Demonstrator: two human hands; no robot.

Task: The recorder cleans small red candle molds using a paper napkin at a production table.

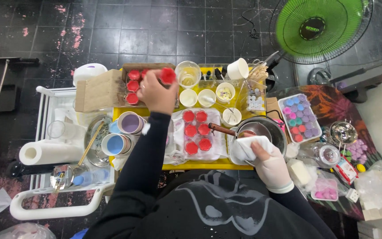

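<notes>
A small red cup (168,75) is lifted above the cardboard box, tipped on its side. A crumpled white cloth (249,146) lies bunched against the steel pot's (274,128) near rim.

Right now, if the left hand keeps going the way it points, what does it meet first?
The left hand, holding a red cup, points up and away toward the clear plastic cup. That likely comes first, though height above the table is unclear.

Just left of the left hand (155,94) lies an open brown cardboard box (105,88) with red cups inside. Right of the right hand (268,166) sit a clear plastic tray of coloured pieces (300,117) and a small red-and-white packet (345,169).
</notes>
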